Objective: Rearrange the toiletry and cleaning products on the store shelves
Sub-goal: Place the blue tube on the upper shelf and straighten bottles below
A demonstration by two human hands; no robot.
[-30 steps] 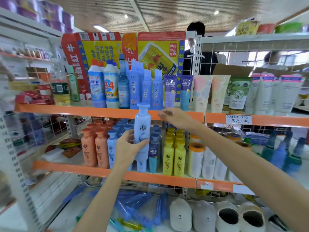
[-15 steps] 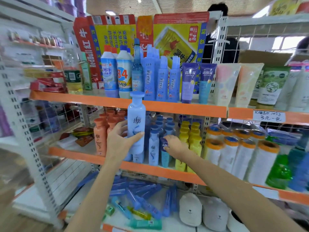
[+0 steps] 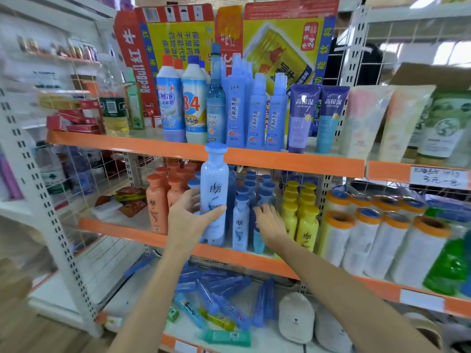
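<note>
Head view: left hand [image 3: 188, 220] grips tall blue bottle [image 3: 214, 197]; right hand [image 3: 270, 222] touches small tube [image 3: 258, 240].

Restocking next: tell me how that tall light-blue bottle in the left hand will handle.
The tall light-blue bottle looks like rigid plastic, so probably stiff in the left hand. Tall and narrow, it may tip easily. Its glossy surface could be slippery.

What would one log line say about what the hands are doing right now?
left hand: holds tall light-blue bottle upright | right hand: reaching among small blue bottles, grip unclear | place: middle shelf
</note>
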